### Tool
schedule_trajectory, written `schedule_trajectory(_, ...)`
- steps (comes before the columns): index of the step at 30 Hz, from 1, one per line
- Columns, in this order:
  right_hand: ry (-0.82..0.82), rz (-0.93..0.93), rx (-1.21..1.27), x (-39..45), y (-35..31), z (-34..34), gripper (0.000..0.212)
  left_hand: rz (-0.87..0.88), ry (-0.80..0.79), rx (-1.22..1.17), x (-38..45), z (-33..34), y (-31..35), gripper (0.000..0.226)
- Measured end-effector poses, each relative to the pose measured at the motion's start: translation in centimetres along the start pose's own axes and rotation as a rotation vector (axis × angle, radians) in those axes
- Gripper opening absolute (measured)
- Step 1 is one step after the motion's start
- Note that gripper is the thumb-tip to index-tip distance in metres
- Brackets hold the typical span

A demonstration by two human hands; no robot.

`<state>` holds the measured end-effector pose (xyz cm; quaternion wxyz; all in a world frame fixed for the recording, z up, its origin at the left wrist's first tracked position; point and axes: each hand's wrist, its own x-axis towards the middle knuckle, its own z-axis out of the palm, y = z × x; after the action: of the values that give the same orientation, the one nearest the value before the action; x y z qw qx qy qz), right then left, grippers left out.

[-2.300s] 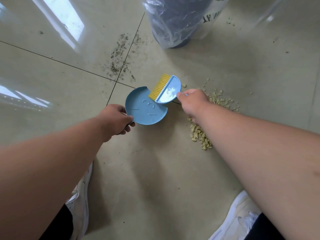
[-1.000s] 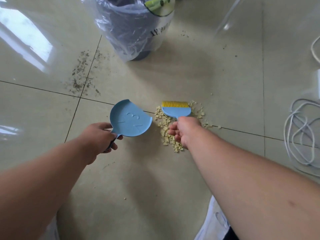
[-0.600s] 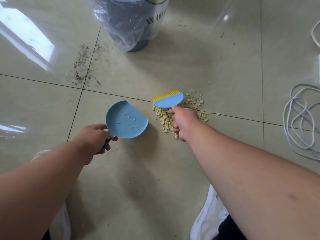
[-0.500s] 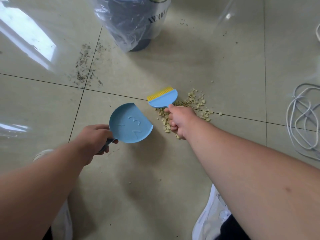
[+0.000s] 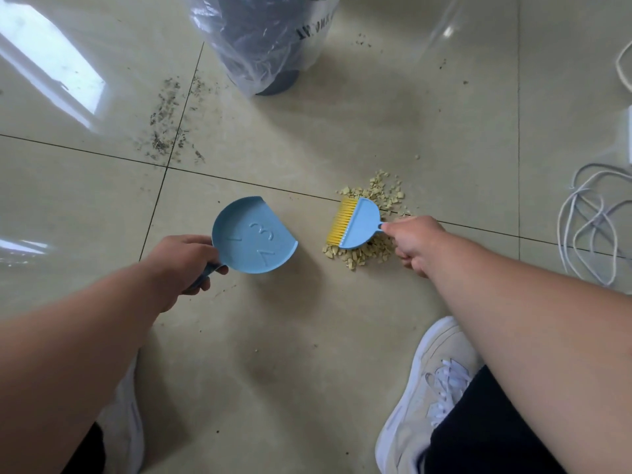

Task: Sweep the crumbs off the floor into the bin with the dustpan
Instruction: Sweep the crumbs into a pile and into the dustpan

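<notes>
The left hand wraps its grip round the dustpan handle (mostly hidden), pan beside the crumbs. The right hand grips the brush over them. The bin is cut off above.

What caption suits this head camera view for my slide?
Left hand holds an empty blue dustpan while right hand sets a yellow-bristled brush on pale crumbs.

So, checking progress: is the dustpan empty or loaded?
Empty: the blue dustpan shows only its bare inside; the yellow crumbs lie on the floor.
</notes>
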<state>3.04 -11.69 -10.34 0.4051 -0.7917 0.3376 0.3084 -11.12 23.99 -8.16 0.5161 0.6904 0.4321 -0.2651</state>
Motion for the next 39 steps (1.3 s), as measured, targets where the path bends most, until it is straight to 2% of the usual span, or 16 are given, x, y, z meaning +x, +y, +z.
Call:
schedule_trajectory(2, -0.105, 0.008, 0.119, -0.2, 0.3, -1.1, 0.005, 0.007, -0.008, 0.007, -0.1, 0.5, 0.1, 0.026)
schedule_trajectory(5, -0.212, 0.037, 0.241, -0.1, 0.0, -1.7, 0.009, 0.014, -0.021, 0.004, 0.1, 1.2, 0.4, 0.027)
schedule_trajectory(11, -0.233, -0.034, 0.301, 0.4, -2.6, 1.1, 0.011, 0.027, -0.061, -0.009, 0.9, 2.2, 1.3, 0.03)
schedule_trajectory(16, -0.07, -0.084, 0.124, 0.1, -3.9, 3.0, 0.015, 0.015, -0.054, 0.044, 1.5, 2.0, 1.3, 0.032)
schedule_trajectory(20, 0.083, -0.012, 0.058, -0.5, -2.6, 1.1, 0.019, -0.005, -0.033, 0.102, 1.4, 1.3, 1.1, 0.028)
schedule_trajectory(22, 0.023, 0.06, 0.14, -0.4, -1.9, -0.4, 0.017, -0.005, -0.028, 0.104, 1.1, 1.3, 1.0, 0.027)
schedule_trajectory(24, -0.1, 0.152, 0.372, -0.1, -2.0, -2.1, 0.019, 0.009, -0.036, 0.094, 0.9, 1.6, 1.3, 0.028)
schedule_trajectory(26, -0.128, 0.174, 0.54, 0.8, -2.9, -3.9, 0.019, 0.031, -0.048, 0.08, 0.9, 2.0, 2.0, 0.028)
schedule_trajectory(29, -0.082, 0.12, 0.605, 2.3, -4.6, -6.2, 0.017, 0.069, -0.057, 0.064, 1.3, 2.7, 3.8, 0.024)
schedule_trajectory(32, -0.016, 0.067, 0.548, 3.5, -6.2, -7.6, 0.019, 0.101, -0.085, 0.071, 2.0, 3.6, 5.9, 0.022)
schedule_trajectory(35, 0.135, -0.051, 0.402, 4.7, -8.0, -8.8, 0.013, 0.142, -0.12, 0.094, 2.8, 4.7, 8.3, 0.02)
schedule_trajectory(39, 0.403, -0.189, 0.295, 5.8, -9.9, -10.1, 0.013, 0.154, -0.142, 0.083, 4.2, 6.7, 11.5, 0.035)
